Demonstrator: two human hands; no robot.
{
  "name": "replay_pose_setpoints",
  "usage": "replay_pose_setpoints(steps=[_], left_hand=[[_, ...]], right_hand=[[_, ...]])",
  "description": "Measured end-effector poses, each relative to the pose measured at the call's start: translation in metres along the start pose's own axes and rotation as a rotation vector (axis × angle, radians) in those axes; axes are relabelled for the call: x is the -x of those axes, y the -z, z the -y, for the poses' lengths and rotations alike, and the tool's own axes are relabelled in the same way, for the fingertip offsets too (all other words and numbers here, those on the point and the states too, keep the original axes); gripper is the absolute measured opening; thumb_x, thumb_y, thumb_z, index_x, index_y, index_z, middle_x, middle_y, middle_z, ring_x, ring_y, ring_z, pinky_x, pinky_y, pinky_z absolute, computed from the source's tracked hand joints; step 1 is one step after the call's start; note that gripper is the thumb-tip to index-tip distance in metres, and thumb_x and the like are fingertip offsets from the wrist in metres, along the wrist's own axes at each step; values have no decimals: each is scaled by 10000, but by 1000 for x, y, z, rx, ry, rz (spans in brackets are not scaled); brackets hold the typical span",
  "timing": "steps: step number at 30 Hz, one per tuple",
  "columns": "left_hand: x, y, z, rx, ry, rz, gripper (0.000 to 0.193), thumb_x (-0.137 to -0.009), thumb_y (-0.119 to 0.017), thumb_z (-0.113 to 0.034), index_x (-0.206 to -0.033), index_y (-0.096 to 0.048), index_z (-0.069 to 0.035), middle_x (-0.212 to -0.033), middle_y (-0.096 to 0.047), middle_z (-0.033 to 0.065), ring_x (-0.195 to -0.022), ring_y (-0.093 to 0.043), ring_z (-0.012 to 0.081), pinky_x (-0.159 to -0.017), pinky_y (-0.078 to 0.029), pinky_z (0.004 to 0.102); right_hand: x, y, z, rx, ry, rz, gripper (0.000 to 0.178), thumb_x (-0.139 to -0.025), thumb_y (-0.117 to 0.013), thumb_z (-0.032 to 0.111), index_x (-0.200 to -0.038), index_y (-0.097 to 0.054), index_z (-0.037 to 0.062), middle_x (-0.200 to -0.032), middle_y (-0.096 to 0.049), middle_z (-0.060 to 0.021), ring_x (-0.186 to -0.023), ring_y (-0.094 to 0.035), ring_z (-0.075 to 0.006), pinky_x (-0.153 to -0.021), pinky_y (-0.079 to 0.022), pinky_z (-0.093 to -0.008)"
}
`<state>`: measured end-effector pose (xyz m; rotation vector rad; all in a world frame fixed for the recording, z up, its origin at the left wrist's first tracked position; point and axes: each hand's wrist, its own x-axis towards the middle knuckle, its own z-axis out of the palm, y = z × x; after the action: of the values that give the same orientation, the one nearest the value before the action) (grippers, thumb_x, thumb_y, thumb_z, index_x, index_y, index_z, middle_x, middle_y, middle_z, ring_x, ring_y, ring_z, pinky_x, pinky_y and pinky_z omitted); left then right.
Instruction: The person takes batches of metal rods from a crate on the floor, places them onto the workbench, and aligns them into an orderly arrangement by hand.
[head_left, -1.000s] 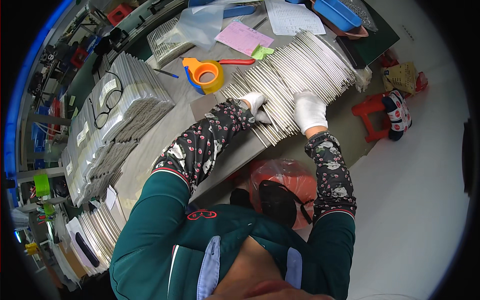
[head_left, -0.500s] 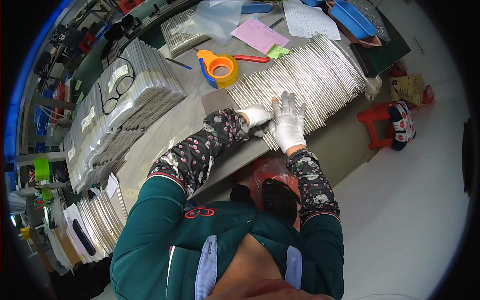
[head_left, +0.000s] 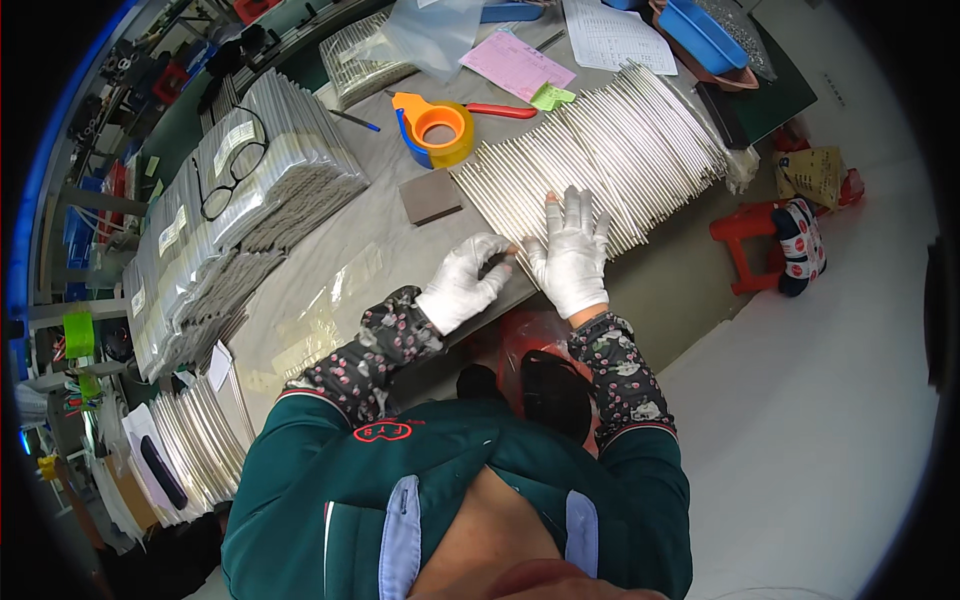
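Observation:
A wide row of thin silvery metal rods [head_left: 640, 150] lies side by side at the table's right part. My right hand [head_left: 572, 260], in a white glove with a bare fingertip, rests flat on the rods' near ends with fingers spread. My left hand [head_left: 465, 285], gloved likewise, is at the row's near left corner. Its fingers are bent, a gap shows between thumb and forefinger, and the forefinger tip is at the rod ends. Against the row's left side is a dark grey block [head_left: 430, 196].
Beyond the block lie an orange-and-blue tape dispenser [head_left: 438, 130], red-handled pliers [head_left: 500, 110] and a pink slip [head_left: 517, 67]. Plastic-wrapped rod bundles [head_left: 245, 190] with glasses [head_left: 235, 180] on top are piled at left. A blue tray [head_left: 705, 38] stands far right; a red stool [head_left: 745, 245] is beside the table.
My left hand has drawn back toward me and left, away from the block, and its fingers have opened up. My right hand stays on the rods, nearly unmoved.

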<state>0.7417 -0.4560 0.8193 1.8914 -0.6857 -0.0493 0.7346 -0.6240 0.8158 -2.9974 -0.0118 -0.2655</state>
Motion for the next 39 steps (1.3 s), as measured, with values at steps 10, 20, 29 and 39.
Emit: replay_pose_setpoints(steps=[10,20,29,39], left_hand=[[59,120,-190,1165,-656,598,210,-753,-639,-139,-898,-577,0,-687,-544,102,-522,-513,202,-427,-365,302],[290,178,-249,1001,-708,335,155,-742,-652,-105,-788,-537,-11,-680,-532,95,-501,-500,204,-404,-355,308],[515,190,-292,930,-651,241,256,-812,-556,-175,-1006,-560,-8,-734,-529,104,-517,-496,208,-426,-354,330],[598,185,-283,921,-623,-31,324,-814,-543,-158,-1110,-490,-38,-719,-521,75,-497,-432,168,-428,-311,290]], right_hand=[[87,4,84,-475,348,-115,407,-601,-619,53,-991,-510,10,-960,-519,-164,-907,-492,-337,-792,-400,-419],[261,-5,240,-702,784,373,125,-658,-569,93,-777,-582,57,-770,-581,-84,-771,-558,-266,-691,-446,-375],[416,-3,361,-602,1049,610,111,-709,-549,133,-762,-614,60,-712,-593,-110,-705,-573,-296,-640,-470,-399],[493,-45,413,-508,1445,1023,162,-701,-549,178,-811,-612,78,-716,-592,-102,-715,-570,-282,-659,-460,-394]])
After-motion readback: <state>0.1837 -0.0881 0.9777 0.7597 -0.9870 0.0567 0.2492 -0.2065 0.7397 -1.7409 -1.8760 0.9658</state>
